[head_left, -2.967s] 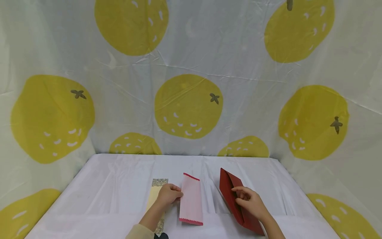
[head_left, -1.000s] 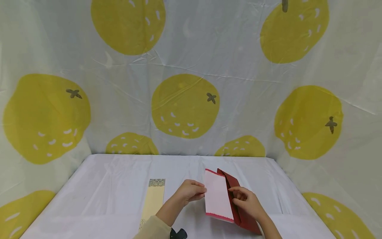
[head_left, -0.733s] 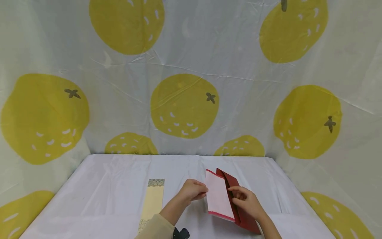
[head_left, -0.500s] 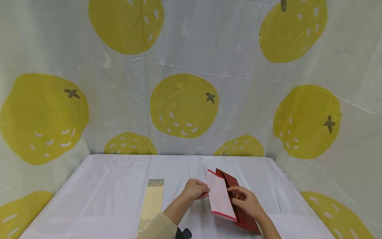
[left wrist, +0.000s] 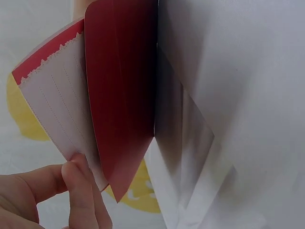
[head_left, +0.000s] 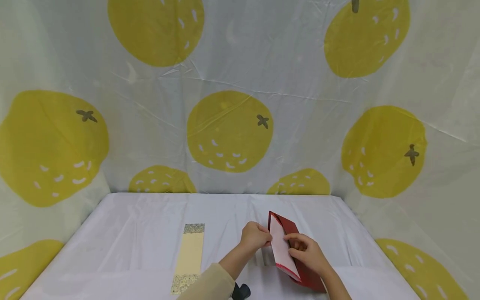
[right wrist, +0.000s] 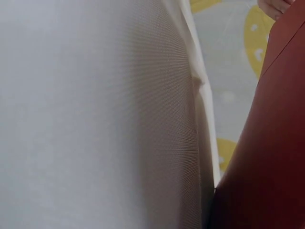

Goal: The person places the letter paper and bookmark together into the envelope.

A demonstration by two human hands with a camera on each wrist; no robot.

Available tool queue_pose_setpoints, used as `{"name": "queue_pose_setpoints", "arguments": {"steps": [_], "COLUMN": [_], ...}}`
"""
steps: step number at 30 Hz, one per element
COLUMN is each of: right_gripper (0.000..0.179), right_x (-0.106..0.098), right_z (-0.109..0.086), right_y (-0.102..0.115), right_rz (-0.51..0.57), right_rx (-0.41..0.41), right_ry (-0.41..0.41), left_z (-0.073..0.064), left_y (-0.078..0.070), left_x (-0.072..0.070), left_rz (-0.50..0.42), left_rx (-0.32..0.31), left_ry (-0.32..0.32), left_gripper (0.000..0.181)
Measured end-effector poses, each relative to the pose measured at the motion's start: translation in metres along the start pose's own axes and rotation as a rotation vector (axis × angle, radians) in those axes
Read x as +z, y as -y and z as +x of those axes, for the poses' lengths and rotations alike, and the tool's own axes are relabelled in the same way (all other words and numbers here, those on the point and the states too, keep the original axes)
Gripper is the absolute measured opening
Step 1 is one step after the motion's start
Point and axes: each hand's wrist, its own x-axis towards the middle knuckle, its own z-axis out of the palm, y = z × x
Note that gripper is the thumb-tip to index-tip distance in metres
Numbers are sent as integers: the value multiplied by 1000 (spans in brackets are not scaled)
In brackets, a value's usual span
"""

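My left hand [head_left: 256,235] pinches the left edge of a folded sheet of pink letter paper [head_left: 279,246] with red scalloped borders. Faint dotted lines run along the letter paper [left wrist: 55,95] in the left wrist view. Most of the sheet's right side is hidden inside a red envelope [head_left: 310,278], which stands tilted with its mouth toward the left. My right hand [head_left: 305,252] holds the envelope at its opening, index finger and thumb at the mouth's edge. Only the outer red face of the envelope [right wrist: 276,138] fills the right part of the right wrist view.
A long cream paper strip [head_left: 190,254] with grey patterned ends lies flat on the white-covered table [head_left: 142,233], left of the hands. Behind stands a white curtain [head_left: 300,133] printed with yellow fruit. A black device [head_left: 241,291] sits at my left wrist.
My left hand has carried the letter paper rightward from beside the cream strip, and the paper has gone into the envelope's mouth. My right hand keeps its hold on the envelope.
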Motion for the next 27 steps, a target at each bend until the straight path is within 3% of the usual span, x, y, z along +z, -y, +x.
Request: {"name": "queue_pose_setpoints", "arguments": {"steps": [6,12,15,21,27], "right_gripper": [29,31,33,33,33], "right_x": [0,3,5,6,9], "right_z": [-5,1,4,4,5], "right_y": [25,0,-10,-9,-10], "right_rz": [-8,-15,-18,-23,-92], "right_rx": [7,35,51,88,71], "right_ry": [9,1,-17,-34,-39], "left_z": [6,10,10,13,13], "left_y": [-1,2,4,6,1], "left_x": [3,4,4,7,12], "left_rz": [130,194,222,346,358], "left_rx": [10,17,51,131,176], "left_ry": [-49,-61,-58,-63,-58], "left_gripper": [11,15,14,13,12]}}
